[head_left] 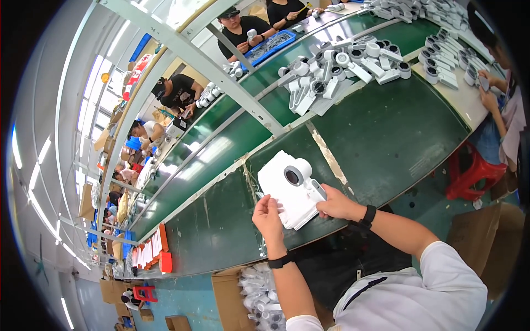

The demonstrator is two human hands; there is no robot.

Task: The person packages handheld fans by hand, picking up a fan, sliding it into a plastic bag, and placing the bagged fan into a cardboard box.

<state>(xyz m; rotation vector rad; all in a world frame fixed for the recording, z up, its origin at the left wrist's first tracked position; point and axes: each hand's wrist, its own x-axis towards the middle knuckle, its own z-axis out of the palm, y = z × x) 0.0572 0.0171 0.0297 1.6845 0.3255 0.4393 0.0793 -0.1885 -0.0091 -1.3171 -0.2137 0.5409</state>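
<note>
My right hand (337,205) grips the handle end of a white plastic device with a round dark-lensed head (298,175). It lies on top of a stack of white sheets or trays (279,190) at the near edge of the green conveyor belt (386,132). My left hand (268,218) pinches the lower left edge of that white stack. Both wrists wear dark bands.
A heap of similar white devices (342,63) lies farther along the belt, with more at the far right (441,66). Other people sit along both sides. A cardboard box of bagged parts (259,298) stands by my left knee, and a red stool (475,171) at right.
</note>
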